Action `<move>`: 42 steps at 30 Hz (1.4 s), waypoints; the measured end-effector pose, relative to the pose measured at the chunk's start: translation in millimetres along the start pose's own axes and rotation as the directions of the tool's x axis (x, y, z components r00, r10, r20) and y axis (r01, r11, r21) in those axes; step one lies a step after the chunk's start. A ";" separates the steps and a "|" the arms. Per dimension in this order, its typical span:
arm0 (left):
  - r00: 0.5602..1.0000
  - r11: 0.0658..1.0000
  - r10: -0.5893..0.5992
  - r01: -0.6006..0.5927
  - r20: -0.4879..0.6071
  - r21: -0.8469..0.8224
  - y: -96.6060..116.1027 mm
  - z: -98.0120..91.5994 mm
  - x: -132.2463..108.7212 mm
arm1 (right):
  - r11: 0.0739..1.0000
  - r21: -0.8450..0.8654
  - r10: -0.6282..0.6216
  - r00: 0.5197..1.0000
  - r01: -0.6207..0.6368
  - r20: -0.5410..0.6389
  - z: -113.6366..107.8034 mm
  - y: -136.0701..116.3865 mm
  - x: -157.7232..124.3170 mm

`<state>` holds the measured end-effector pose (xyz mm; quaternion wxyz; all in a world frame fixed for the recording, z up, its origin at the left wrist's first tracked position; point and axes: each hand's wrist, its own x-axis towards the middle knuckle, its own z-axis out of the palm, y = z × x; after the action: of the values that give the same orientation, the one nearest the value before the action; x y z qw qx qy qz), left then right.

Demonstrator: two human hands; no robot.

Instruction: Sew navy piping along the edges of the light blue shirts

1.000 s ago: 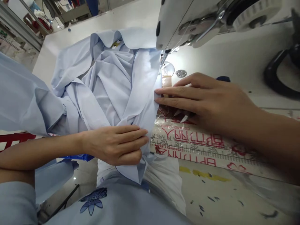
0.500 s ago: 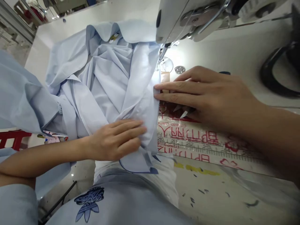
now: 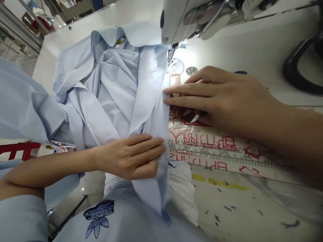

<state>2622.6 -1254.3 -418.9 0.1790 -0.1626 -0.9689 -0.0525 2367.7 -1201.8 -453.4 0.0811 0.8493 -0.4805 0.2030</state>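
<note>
The left hand [image 3: 128, 156] lies flat on a folded pale blue shirt [image 3: 113, 97], its fingers [image 3: 151, 148] closed together and pressing, not gripping. The right hand [image 3: 222, 99] has its fingers [image 3: 181, 89] extended, tips touching the shirt's folded edge. The shirt lies on the bench [image 3: 75, 33], just beside the sewing machine head [image 3: 186, 20].

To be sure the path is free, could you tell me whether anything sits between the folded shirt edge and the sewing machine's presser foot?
Nothing visible does: the light blue shirt fabric appears to run straight up to the presser foot. The right hand rests at the fabric's edge, below the foot and not across that stretch.
</note>
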 end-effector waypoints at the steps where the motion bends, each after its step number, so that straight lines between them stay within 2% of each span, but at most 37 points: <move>1: 0.999 0.998 0.030 -0.032 0.024 0.048 -0.8 2.8 -3.1 | 1.000 -0.010 -0.021 1.000 0.021 -0.023 0.3 -0.1 0.1; 3: 0.998 0.995 0.043 -0.047 0.051 0.093 -1.9 6.6 -8.3 | 0.998 -0.031 -0.048 0.998 0.046 -0.034 0.9 -0.5 0.5; 11: 0.999 0.997 0.043 -0.043 -0.008 0.066 3.1 7.6 -8.1 | 0.996 -0.063 -0.062 0.994 0.057 -0.089 3.9 -3.7 1.1; 16: 0.995 0.997 -0.076 0.075 -0.065 -0.022 -3.9 -2.7 -5.5 | 0.998 -0.052 -0.036 0.996 0.032 -0.079 4.7 -3.9 0.8; 20: 0.999 0.999 0.009 -0.007 -0.044 0.042 5.0 7.8 -2.0 | 0.997 -0.048 -0.064 0.995 0.060 -0.075 2.9 -4.2 2.1; 22: 0.998 0.997 -0.039 0.041 -0.045 0.059 11.2 14.6 -2.0 | 0.995 -0.062 -0.079 0.994 0.074 -0.080 2.0 -3.9 3.0; 24: 0.990 0.993 -0.120 0.118 -0.079 -0.028 12.7 14.7 -3.3 | 0.994 -0.070 -0.087 0.994 0.082 -0.070 1.5 -2.8 3.7; 25: 0.979 0.976 -0.183 0.170 -0.092 -0.134 10.8 11.1 -4.1 | 0.994 -0.071 -0.087 0.994 0.082 -0.063 1.4 -2.1 4.0; 26: 0.963 0.937 -0.256 0.226 -0.086 -0.266 7.4 5.1 -4.4 | 0.994 -0.070 -0.089 0.994 0.084 -0.062 1.5 -1.4 4.2; 28: 0.933 0.812 -0.360 0.322 0.015 -0.487 -2.4 -11.9 -2.6 | 0.993 -0.068 -0.098 0.993 0.094 -0.071 1.6 -0.4 4.2; 30: 0.935 0.765 -0.300 0.354 0.189 -0.538 -11.5 -29.5 3.3 | 0.992 -0.072 -0.114 0.990 0.108 -0.081 1.8 -0.6 3.5; 32: 0.933 0.824 -0.170 0.311 0.317 -0.474 -16.0 -41.5 11.6 | 0.993 -0.078 -0.093 0.993 0.088 -0.066 2.5 -1.6 2.4; 33: 0.931 0.853 -0.155 0.294 0.329 -0.430 -16.5 -44.6 15.5 | 0.994 -0.082 -0.075 0.996 0.070 -0.054 3.3 -1.9 2.1; 37: 0.963 0.908 -0.246 0.268 0.107 -0.323 -11.9 -40.6 22.3 | 0.992 -0.095 -0.094 0.993 0.087 -0.067 7.8 1.6 5.0; 40: 0.991 0.978 -0.079 0.098 0.108 -0.183 -6.5 -24.7 17.4 | 0.989 -0.110 -0.108 0.992 0.100 -0.063 1.8 3.0 7.7; 42: 0.995 0.998 0.016 -0.011 0.098 -0.055 -3.2 -11.6 11.6 | 0.992 -0.116 -0.046 0.997 0.039 -0.060 -10.5 -8.1 1.9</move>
<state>2615.1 -1255.7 -404.0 0.1271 -0.1762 -0.9736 -0.0696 2372.6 -1195.5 -442.6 0.1490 0.8466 -0.4704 0.1995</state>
